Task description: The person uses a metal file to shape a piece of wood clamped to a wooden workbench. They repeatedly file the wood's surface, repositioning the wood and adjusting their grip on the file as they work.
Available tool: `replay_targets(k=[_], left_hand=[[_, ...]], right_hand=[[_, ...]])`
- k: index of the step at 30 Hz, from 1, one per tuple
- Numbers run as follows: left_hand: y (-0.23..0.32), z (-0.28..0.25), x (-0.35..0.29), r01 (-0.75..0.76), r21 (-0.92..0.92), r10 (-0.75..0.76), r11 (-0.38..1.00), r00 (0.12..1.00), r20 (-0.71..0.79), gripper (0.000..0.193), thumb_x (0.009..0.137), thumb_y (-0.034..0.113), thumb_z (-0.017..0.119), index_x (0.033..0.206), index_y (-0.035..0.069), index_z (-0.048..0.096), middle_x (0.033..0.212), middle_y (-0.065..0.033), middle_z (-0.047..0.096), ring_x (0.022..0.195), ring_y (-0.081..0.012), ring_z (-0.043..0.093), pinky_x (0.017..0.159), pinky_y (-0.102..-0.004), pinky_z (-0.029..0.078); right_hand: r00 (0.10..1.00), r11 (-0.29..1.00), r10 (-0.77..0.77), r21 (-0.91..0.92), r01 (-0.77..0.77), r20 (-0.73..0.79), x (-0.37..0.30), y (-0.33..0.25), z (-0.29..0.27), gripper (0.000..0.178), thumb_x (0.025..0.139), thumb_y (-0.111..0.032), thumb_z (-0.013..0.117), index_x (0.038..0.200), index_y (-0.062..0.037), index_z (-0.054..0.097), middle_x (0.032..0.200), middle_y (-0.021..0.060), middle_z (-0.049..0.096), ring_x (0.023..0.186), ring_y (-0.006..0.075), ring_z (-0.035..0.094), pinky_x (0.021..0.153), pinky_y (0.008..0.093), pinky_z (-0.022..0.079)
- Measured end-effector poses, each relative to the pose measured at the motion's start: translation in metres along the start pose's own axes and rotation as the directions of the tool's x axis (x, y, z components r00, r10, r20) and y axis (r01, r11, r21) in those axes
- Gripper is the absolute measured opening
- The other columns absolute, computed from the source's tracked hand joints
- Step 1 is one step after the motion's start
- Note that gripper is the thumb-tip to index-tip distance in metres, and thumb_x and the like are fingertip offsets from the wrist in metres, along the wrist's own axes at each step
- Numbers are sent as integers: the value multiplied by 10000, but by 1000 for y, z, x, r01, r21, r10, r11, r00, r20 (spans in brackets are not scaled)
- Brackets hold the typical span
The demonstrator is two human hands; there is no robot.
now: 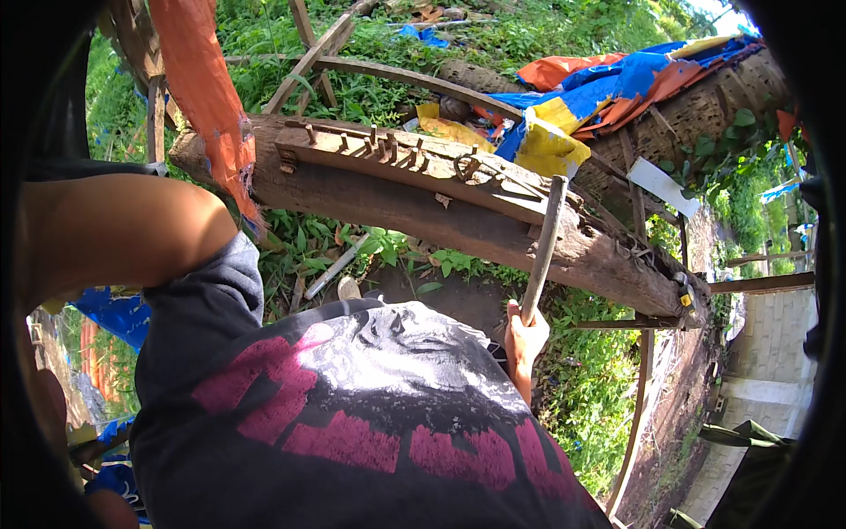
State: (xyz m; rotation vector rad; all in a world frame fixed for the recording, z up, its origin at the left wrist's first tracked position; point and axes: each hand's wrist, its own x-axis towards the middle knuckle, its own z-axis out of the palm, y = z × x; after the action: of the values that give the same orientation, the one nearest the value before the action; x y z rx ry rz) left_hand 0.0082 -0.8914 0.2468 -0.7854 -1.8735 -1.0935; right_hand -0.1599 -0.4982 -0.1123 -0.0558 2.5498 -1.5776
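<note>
My right hand (526,333), in front of my shirt, is closed round the lower end of a grey-brown stick (546,247). The stick's upper end leans over a heavy wooden beam (379,198). Along the beam lies a narrower board (352,152) with several short upright pegs (388,148). A thin rod or wire with a looped end (467,166) rests near the board's right part. My left arm is raised at the left. Dim skin-coloured patches at the lower left rim may belong to my left hand, but its fingers cannot be made out.
An orange cloth strip (203,97) hangs at the beam's left end. Blue, orange and yellow tarpaulin (617,84) drapes over a thick log (731,93) at the back right. A small padlock-like object (686,298) sits at the beam's right end. Thin wooden rails and green plants surround it.
</note>
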Motion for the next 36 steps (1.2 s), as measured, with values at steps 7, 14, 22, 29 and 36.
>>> replay_targets(k=[7, 14, 22, 29, 36], left_hand=[[-20, 73, -24, 163, -65, -159, 984, 985, 73, 291, 939, 335, 664, 1030, 60, 693, 782, -8, 619, 691, -100, 554, 870, -335, 359], [-29, 110, -37, 245, -73, -238, 967, 966, 100, 296, 945, 338, 660, 1031, 58, 700, 773, -10, 626, 685, -102, 558, 830, -325, 373], [-26, 118, -39, 273, -61, -264, 960, 957, 117, 302, 953, 342, 656, 1032, 55, 708, 763, -12, 634, 678, -104, 561, 785, -313, 388], [-31, 125, -40, 279, -73, -266, 958, 953, 146, 308, 959, 345, 653, 1033, 53, 716, 755, -14, 641, 672, -105, 565, 745, -302, 402], [-20, 129, -35, 277, -67, -262, 958, 948, 183, 314, 966, 348, 649, 1034, 51, 723, 746, -15, 648, 665, -107, 568, 705, -292, 415]], right_hand=[[1000, 999, 4, 35, -5, 9, 1, 9, 1, 276, 888, -182, 761, 737, -4, 613, 597, -24, 501, 578, 67, 414, 542, 271, 367], [1000, 999, 21, 36, -22, 22, -1, 18, -1, 279, 879, -202, 771, 749, -4, 624, 609, -17, 511, 590, 75, 423, 559, 273, 381], [999, 999, 8, -32, -7, 38, -6, 16, -1, 326, 890, -205, 759, 714, -3, 573, 590, -15, 463, 580, 78, 386, 537, 286, 348], [1000, 999, -4, -52, 6, 28, -14, 16, -4, 337, 896, -193, 759, 696, -9, 558, 584, -26, 456, 570, 69, 375, 524, 278, 335], [998, 1000, 7, 6, -7, 56, -19, 30, -6, 326, 900, -173, 753, 690, -17, 558, 586, -35, 454, 569, 63, 373, 519, 266, 328]])
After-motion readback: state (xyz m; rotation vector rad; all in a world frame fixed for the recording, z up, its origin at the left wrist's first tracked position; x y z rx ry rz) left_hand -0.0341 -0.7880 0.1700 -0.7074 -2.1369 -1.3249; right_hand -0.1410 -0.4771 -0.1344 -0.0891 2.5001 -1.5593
